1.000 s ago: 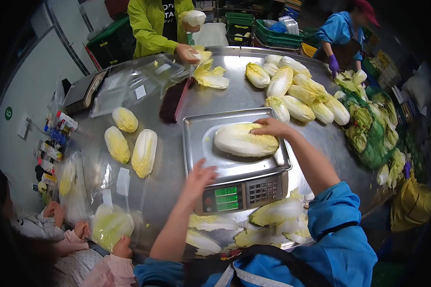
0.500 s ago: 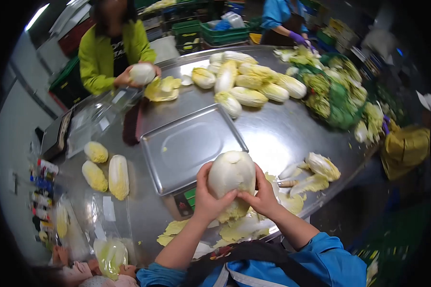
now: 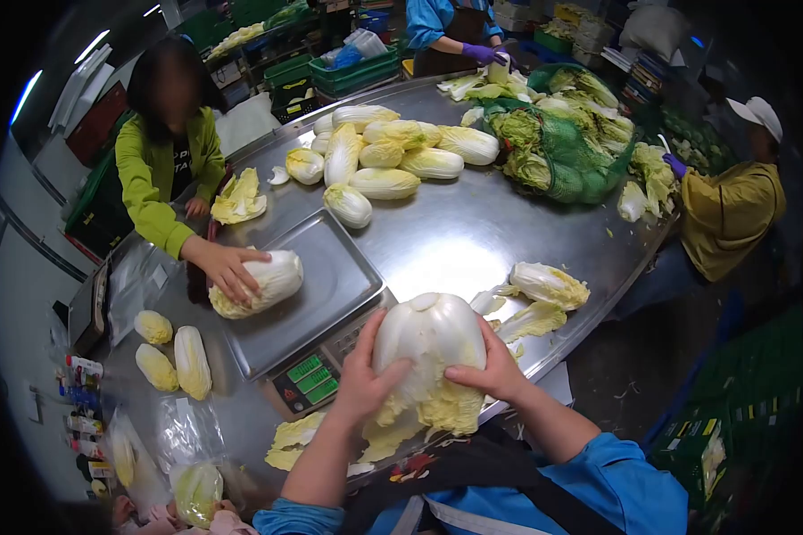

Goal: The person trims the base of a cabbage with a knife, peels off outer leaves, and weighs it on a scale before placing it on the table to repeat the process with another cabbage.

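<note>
Between my two hands is a large white-and-yellow cabbage, its pale base turned upward. My left hand presses against its left side, and my right hand grips the right side with the thumb in front. Loose yellow leaves lie on the metal table below. Just beyond my left hand is a scale with a steel tray and a lit green display. Another cabbage rests on that tray under a co-worker's hand.
A pile of cabbages stands at the back, beside a green net bag of cabbages. Trimmed leaves and a cabbage lie to the right. Small cabbages sit at the left. Co-workers stand around the table.
The co-worker in green has put a cabbage on the scale tray and keeps one hand on it. The scale display now shows lit. My view has shifted; my hands still hold the cabbage.
</note>
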Available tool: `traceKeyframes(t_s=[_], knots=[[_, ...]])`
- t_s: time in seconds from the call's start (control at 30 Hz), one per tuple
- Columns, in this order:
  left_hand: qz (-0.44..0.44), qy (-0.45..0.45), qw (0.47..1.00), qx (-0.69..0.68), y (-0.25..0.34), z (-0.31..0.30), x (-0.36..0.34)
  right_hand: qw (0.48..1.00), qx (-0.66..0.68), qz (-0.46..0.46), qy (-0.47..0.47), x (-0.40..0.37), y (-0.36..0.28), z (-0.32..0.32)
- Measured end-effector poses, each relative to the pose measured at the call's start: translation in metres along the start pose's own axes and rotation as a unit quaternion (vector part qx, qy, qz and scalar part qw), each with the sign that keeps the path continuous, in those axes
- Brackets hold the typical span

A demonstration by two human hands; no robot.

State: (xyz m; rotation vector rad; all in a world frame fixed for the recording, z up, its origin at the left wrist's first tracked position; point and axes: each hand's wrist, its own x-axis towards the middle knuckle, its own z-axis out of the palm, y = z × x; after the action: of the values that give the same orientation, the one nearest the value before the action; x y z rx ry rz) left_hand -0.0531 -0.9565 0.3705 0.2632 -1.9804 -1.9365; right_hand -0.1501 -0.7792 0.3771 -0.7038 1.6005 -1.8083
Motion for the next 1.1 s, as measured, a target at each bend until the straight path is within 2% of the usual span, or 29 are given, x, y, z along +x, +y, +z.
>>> traceKeyframes(t_s=[0.07, 0.1, 0.13, 0.17, 0.2, 0.23, 0.27, 0.3, 0.33, 0.37, 0.4, 0.43, 0.47, 0.5, 0.57, 0.63, 0.7, 0.73, 0.83, 0.93, 1.1], knots=[[-0.014, -0.092, 0.991, 0.095, 0.01, -0.008, 0.013, 0.999, 0.019, 0.027, -0.02, -0.001, -0.004, -0.026], [-0.013, -0.094, 0.991, 0.093, 0.004, -0.012, 0.018, 0.985, 0.128, 0.099, -0.058, -0.001, -0.005, -0.041], [-0.037, -0.131, 0.991, 0.013, -0.006, -0.015, 0.025, 0.953, 0.235, 0.169, -0.095, -0.002, -0.004, -0.054], [-0.06, -0.167, 0.982, -0.067, -0.012, -0.013, 0.031, 0.954, 0.232, 0.167, -0.093, -0.006, 0.0, -0.063], [-0.131, -0.138, 0.965, -0.181, -0.008, -0.008, 0.038, 0.928, 0.329, 0.128, -0.119, -0.013, 0.008, -0.071], [-0.129, -0.135, 0.965, -0.182, -0.025, -0.003, 0.045, 0.89, 0.422, 0.092, -0.146, -0.021, 0.014, -0.077], [-0.084, -0.139, 0.986, 0.026, -0.057, 0.001, 0.054, 0.881, 0.444, 0.078, -0.143, -0.026, 0.018, -0.085], [-0.041, -0.133, 0.962, 0.237, -0.073, 0.002, 0.056, 0.878, 0.445, 0.082, -0.157, -0.025, 0.009, -0.085], [0.011, -0.184, 0.916, 0.357, -0.068, 0.015, 0.05, 0.914, 0.387, 0.063, -0.099, -0.026, -0.009, -0.079], [-0.004, -0.187, 0.959, 0.214, -0.062, 0.031, 0.043, 0.943, 0.327, 0.043, -0.042, -0.022, -0.018, -0.075], [-0.048, -0.196, 0.979, 0.03, -0.054, 0.045, 0.035, 0.941, 0.331, 0.049, -0.056, -0.017, -0.01, -0.07], [-0.061, -0.182, 0.952, -0.24, -0.048, 0.065, 0.026, 0.966, 0.254, 0.04, 0.0, -0.016, 0.002, -0.065], [-0.076, -0.138, 0.966, -0.205, -0.046, 0.077, 0.016, 0.983, 0.171, 0.029, 0.056, -0.013, 0.01, -0.061], [-0.09, -0.093, 0.977, -0.171, -0.044, 0.082, 0.009, 0.984, 0.171, 0.031, 0.045, -0.009, 0.011, -0.058], [-0.095, -0.044, 0.977, -0.185, -0.04, 0.077, 0.002, 0.999, -0.043, 0.004, 0.008, -0.004, 0.014, -0.052], [-0.105, -0.003, 0.975, -0.196, -0.035, 0.071, -0.006, 0.999, -0.047, 0.003, -0.017, 0.0, 0.023, -0.048], [-0.009, 0.042, 0.998, 0.041, -0.031, 0.068, -0.014, 0.999, 0.008, -0.04, 0.005, 0.002, 0.02, -0.033], [-0.01, 0.048, 0.998, 0.041, -0.03, 0.067, -0.018, 0.998, -0.05, -0.037, 0.009, 0.003, 0.02, -0.03], [-0.036, 0.055, 0.998, 0.019, -0.026, 0.062, -0.026, 0.996, -0.072, -0.033, -0.03, 0.008, 0.022, -0.029], [-0.055, 0.044, 0.995, 0.067, -0.02, 0.054, -0.029, 0.988, -0.131, -0.008, -0.087, 0.01, 0.022, -0.034], [-0.09, 0.037, 0.992, 0.079, -0.021, 0.05, -0.037, 0.981, -0.137, 0.035, -0.129, 0.011, 0.019, -0.033]])
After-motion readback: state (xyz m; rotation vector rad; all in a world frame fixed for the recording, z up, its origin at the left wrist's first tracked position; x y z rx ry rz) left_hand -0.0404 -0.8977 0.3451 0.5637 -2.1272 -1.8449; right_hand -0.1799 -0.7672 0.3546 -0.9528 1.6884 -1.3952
